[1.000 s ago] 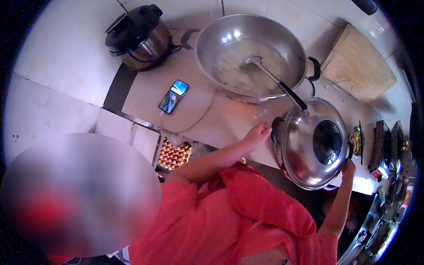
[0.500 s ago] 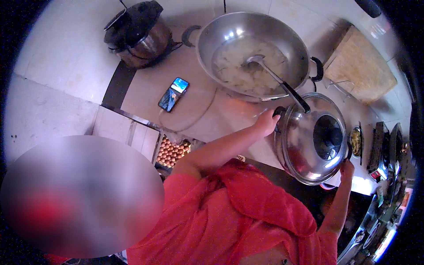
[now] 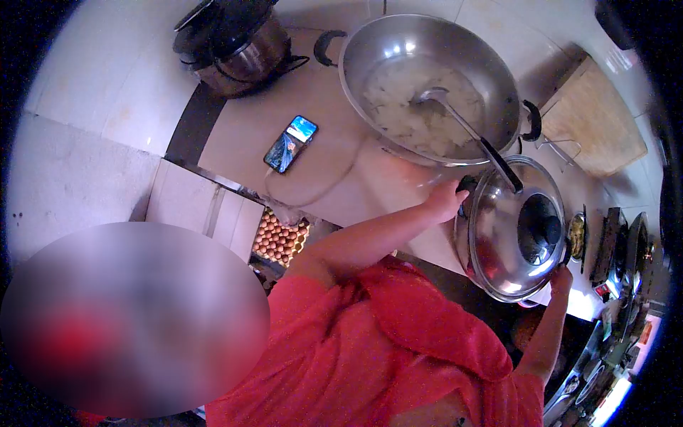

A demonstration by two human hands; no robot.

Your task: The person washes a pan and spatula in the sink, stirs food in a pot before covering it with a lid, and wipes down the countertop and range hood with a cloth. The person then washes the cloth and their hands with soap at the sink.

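Observation:
A lidded steel pot [image 3: 464,245] is between my two hands at the counter's front edge. My left hand [image 3: 446,202] is closed around its black side handle nearer the wok. On the opposite side, my right hand [image 3: 561,279] grips the other handle, its fingers partly hidden. The shiny domed lid [image 3: 496,226] with a black centre knob covers the pot, so its contents are hidden. Just beyond sits a large steel wok [image 3: 370,60] with pale, cloudy liquid and pieces in it. A ladle [image 3: 466,124] rests in the wok, its black handle reaching over the lid's edge.
A phone [image 3: 291,144] with a lit screen lies on the counter [image 3: 235,142], attached to a cable. An electric cooker [image 3: 245,60] stands at the back left. A cutting board [image 3: 597,117] leans at the back right. Eggs [image 3: 277,238] sit in a tray below the counter edge.
The whole scene has shifted slightly right in view as the head camera moved. Both hands keep their hold on the pot, which stays at about the same place beside the wok.

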